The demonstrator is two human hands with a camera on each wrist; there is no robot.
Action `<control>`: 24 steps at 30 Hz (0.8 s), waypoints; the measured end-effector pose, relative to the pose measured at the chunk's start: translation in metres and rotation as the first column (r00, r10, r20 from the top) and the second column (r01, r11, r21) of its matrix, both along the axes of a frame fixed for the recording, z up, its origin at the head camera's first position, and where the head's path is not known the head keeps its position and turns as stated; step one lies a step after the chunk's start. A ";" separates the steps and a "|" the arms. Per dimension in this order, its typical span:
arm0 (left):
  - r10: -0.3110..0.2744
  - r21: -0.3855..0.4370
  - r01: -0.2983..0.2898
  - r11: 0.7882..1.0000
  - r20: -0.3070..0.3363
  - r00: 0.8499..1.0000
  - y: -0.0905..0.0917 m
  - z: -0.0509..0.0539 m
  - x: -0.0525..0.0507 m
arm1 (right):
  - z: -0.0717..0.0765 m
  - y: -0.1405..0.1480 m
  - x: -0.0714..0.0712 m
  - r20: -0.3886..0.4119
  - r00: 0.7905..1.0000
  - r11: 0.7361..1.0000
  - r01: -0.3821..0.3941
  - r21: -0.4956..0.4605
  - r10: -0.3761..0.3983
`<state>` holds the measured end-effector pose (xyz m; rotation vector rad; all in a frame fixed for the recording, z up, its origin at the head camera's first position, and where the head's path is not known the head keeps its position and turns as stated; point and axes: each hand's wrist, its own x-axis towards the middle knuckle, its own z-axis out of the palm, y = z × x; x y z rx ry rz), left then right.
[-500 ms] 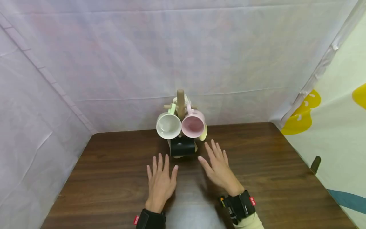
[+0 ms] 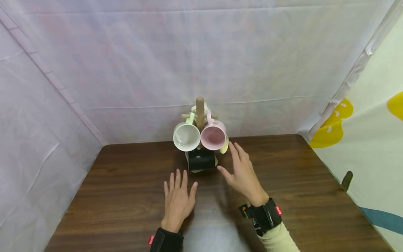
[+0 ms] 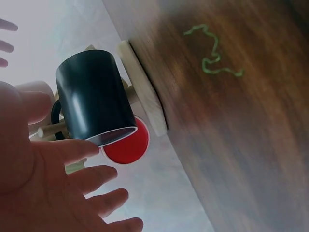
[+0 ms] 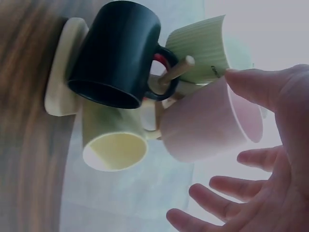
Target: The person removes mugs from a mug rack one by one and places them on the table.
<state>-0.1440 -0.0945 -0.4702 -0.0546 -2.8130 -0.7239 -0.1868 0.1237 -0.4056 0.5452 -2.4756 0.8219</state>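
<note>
While the left hand (image 2: 178,206) stays spread and empty, the right hand (image 2: 246,176), fingers likewise outstretched and empty, has advanced beside the yellow mug (image 2: 224,146) on the wooden mug tree (image 2: 199,106), seemingly within reach.

I see a plain black mug (image 2: 201,161), a pink mug (image 2: 213,138), a pale green mug (image 4: 199,50) with fine ribbing, a yellow mug (image 4: 115,135) and a mug with a red inside (image 3: 129,147). The rack (image 2: 199,113) is pale beige, the tabletop (image 2: 126,182) dark brown with streaky grain, both wristbands (image 2: 267,216) black with red tags (image 2: 278,210).
</note>
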 end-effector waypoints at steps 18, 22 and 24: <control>-0.007 0.002 0.007 1.000 -0.013 1.000 -0.003 0.002 0.000 | 0.035 -0.029 -0.024 -0.112 0.991 0.997 0.077 0.015 -0.075; -0.009 -0.003 0.009 1.000 -0.017 1.000 -0.004 0.002 -0.001 | 0.041 -0.035 -0.028 -0.134 0.985 0.992 0.118 0.055 -0.110; -0.008 -0.007 0.008 1.000 -0.017 1.000 -0.005 0.002 -0.002 | 0.043 -0.038 -0.031 -0.130 0.985 0.991 0.120 0.065 -0.110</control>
